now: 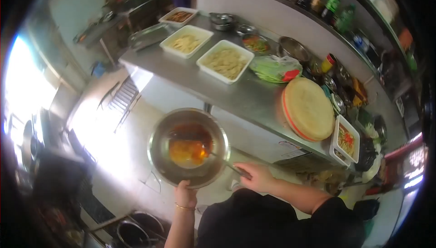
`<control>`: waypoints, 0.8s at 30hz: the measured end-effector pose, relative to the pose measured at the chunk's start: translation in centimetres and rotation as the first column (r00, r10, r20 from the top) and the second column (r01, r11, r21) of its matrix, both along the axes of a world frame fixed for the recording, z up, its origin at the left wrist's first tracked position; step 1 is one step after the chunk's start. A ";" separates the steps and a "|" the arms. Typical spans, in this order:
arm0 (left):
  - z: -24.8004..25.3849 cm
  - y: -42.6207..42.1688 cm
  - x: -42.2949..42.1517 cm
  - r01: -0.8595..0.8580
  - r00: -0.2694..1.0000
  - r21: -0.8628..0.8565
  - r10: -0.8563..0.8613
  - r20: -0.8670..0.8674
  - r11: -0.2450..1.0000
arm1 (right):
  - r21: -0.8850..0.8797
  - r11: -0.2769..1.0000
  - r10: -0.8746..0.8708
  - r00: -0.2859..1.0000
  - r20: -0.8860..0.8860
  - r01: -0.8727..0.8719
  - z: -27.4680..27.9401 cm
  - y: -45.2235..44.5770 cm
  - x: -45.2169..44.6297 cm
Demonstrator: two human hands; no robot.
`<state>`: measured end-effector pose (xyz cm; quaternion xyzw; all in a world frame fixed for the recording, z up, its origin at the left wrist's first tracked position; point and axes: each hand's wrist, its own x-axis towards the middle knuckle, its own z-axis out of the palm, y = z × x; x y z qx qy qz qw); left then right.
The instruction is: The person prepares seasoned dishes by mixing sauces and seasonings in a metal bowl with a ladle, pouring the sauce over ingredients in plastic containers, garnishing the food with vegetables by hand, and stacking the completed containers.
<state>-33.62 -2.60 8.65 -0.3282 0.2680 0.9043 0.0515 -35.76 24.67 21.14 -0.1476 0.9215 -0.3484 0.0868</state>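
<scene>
A large metal bowl (pixel 159 166) is held out over the floor, in front of the steel counter. Inside it lies a shiny yellow-orange liquid (pixel 184 151). My left hand (pixel 185 195) grips the near rim, thumb on the inner side and fingers hidden beneath. A bracelet circles that wrist. My right hand (pixel 258 178) is closed around the handle of a long-handled utensil (pixel 230 165), which slants over the right rim into the liquid. The utensil's head cannot be made out.
Along the steel counter (pixel 200 84) stand white trays of pale food (pixel 226 61), a bag of greens (pixel 275 68), a round chopping board (pixel 309 109) and a tray with red topping (pixel 347 141). A rack (pixel 122 100) stands at left, pots (pixel 136 230) below.
</scene>
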 end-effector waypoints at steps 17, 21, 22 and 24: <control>2.5 31.7 -22.4 0.448 0.884 0.015 -0.445 0.144 0.894 | -0.055 0.856 -0.514 0.857 0.028 0.515 -2.6 28.7 -10.1; -0.3 27.3 -25.1 0.535 0.843 0.027 -0.536 0.041 0.844 | -0.028 0.842 -0.539 0.840 -0.061 0.538 -2.7 29.1 -12.2; -1.9 24.6 -26.0 0.540 0.840 0.065 -0.542 0.019 0.839 | -0.024 0.841 -0.540 0.836 -0.094 0.541 -3.0 29.2 -12.8; -2.8 18.9 -29.0 0.511 0.808 -0.282 -0.566 -0.165 0.812 | -0.017 0.817 -0.576 0.812 -0.092 0.577 -3.3 28.9 -14.0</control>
